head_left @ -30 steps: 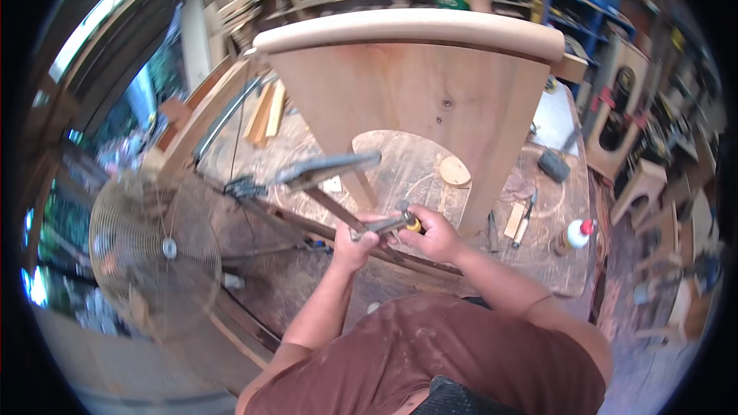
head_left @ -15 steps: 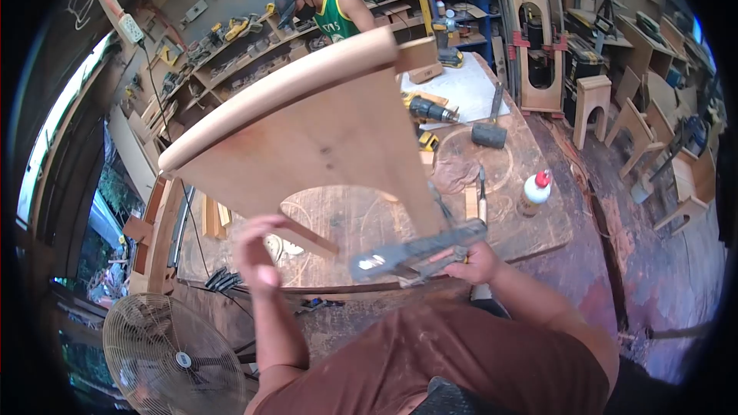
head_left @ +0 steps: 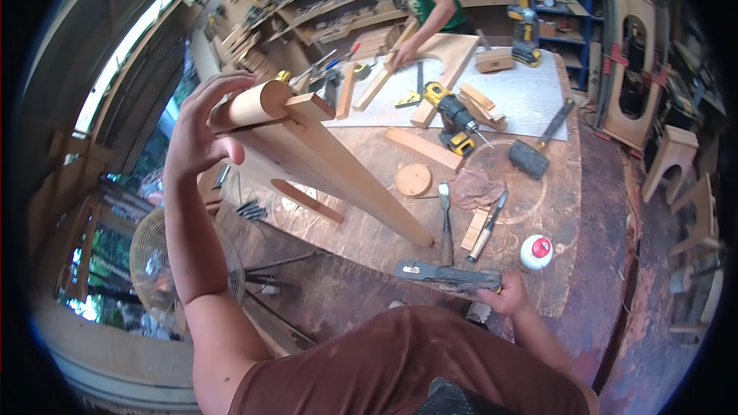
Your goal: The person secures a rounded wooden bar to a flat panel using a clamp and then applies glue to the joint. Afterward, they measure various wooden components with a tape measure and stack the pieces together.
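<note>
My left hand (head_left: 201, 124) wraps over the rounded top of a wooden leg panel (head_left: 338, 165), fingers above and thumb below. The panel stands tilted on the bench, with an arched cut-out and a short tenon at its upper end. In my right hand (head_left: 506, 296) is a long dark grey hand tool (head_left: 446, 274), held low before my body; its exact kind cannot be made out. Close by on the bench lie a chisel (head_left: 445, 223), a marking knife-like tool (head_left: 489, 227) and a wood strip (head_left: 475, 228). A white glue bottle (head_left: 532, 255) with a red cap stands beside them.
A cordless drill (head_left: 453, 111), black mallet (head_left: 530, 160), wooden disc (head_left: 413, 180) and brown cloth (head_left: 473, 188) are on the workbench (head_left: 538, 215). Across it a person (head_left: 430, 0) in a green top handles wooden parts. A fan (head_left: 157, 261) stands at left.
My left hand has come up from beside the panel onto its top. The panel has turned from broad face to nearly edge-on. The dark tool stays in my right hand; the view has shifted.
</note>
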Available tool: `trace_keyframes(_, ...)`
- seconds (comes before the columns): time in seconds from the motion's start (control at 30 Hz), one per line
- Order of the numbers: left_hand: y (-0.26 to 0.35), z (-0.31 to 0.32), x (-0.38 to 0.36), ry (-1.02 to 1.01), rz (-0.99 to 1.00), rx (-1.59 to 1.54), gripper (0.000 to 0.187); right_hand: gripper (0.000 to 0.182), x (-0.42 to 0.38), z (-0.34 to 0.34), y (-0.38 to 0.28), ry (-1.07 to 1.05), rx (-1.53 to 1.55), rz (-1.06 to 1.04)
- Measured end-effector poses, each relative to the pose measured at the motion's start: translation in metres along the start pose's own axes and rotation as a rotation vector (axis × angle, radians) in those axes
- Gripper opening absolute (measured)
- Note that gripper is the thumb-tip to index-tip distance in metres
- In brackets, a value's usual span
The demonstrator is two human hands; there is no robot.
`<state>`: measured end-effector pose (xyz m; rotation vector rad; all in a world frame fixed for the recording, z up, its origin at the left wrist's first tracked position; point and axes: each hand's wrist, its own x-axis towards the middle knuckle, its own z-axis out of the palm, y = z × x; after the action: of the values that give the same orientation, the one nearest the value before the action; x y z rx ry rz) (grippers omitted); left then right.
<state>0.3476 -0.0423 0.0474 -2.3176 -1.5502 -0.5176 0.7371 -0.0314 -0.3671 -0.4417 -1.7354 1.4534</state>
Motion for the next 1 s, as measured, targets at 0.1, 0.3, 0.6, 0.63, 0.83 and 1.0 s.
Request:
trace_keyframes(0.1,0.002,0.001,0.022,-0.276,-0.058,-0.116,0.112,0.017,0.006,0.001,0.002,0.025,0.113,0.020)
trace_keyframes(0.3,0.000,-0.003,0.030,-0.460,-0.165,0.006,0.075,0.015,0.020,-0.007,0.025,-0.018,0.153,-0.015)
trace_keyframes(0.6,-0.005,0.000,0.029,-0.500,-0.135,-0.181,0.055,0.013,0.038,-0.015,0.032,-0.067,0.196,0.042)
trace_keyframes(0.63,-0.006,-0.001,0.027,-0.492,-0.111,-0.209,0.053,0.013,0.040,-0.016,0.030,-0.079,0.207,0.045)
trace_keyframes(0.83,0.002,-0.002,0.030,-0.521,-0.079,-0.198,0.052,0.013,0.044,-0.012,0.044,-0.160,0.233,0.052)
trace_keyframes(1.0,0.007,-0.001,0.030,-0.525,-0.080,-0.196,0.047,0.020,0.050,-0.011,0.038,-0.180,0.243,0.057)
